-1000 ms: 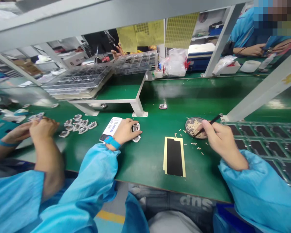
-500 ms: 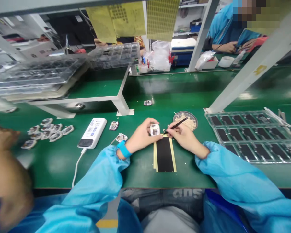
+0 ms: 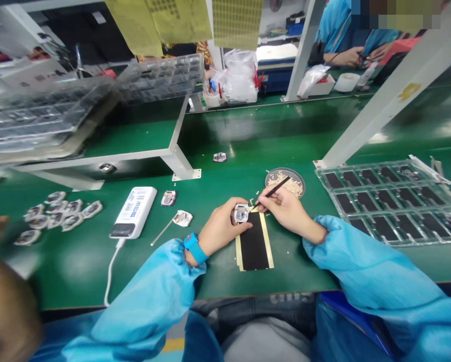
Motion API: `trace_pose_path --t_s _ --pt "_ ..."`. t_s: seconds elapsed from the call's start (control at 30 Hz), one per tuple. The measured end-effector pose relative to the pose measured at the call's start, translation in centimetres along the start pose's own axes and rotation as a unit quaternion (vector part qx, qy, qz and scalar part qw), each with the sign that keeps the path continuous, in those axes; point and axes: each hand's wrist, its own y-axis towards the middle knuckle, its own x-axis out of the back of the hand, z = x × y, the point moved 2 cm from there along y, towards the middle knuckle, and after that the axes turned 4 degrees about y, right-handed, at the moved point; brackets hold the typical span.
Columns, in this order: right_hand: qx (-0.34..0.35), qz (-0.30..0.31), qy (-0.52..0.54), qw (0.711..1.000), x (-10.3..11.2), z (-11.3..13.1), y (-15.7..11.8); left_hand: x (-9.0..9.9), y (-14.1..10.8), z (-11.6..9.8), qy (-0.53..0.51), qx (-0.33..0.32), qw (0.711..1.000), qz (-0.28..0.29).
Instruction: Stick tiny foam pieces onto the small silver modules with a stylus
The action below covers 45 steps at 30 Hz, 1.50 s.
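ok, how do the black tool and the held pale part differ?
The black tool is long and thin; the pale part is squat, roughly square. The tool is dark, the part whitish. The right hand holds the tool, the left hand the part. Both are held.

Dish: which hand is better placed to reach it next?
Right, probably: the right hand is nearer the dish and holds the black tool, while the left hand holds a part.
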Motion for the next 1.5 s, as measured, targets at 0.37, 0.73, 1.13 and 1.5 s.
trace_pose_path --t_s 0.37,0.73,1.13,1.5 --pt "0.224 -0.050 -0.176 0.957 -0.1 2.7 -1.8 -0.6 0.2 0.6 -0.152 0.038 0.987 -0.039" --pt "0.290 0.009 -0.240 0.926 -0.6 2.6 -1.8 -0.8 0.2 0.8 -0.173 0.027 0.983 -0.055" --pt "0.311 0.039 -0.272 0.910 -0.8 2.5 -1.7 -0.8 0.3 1.0 -0.151 0.030 0.987 -0.046" --pt "0.273 0.013 -0.278 0.921 -0.3 3.1 -1.9 -0.3 0.0 -0.1 -0.237 0.055 0.969 -0.038"
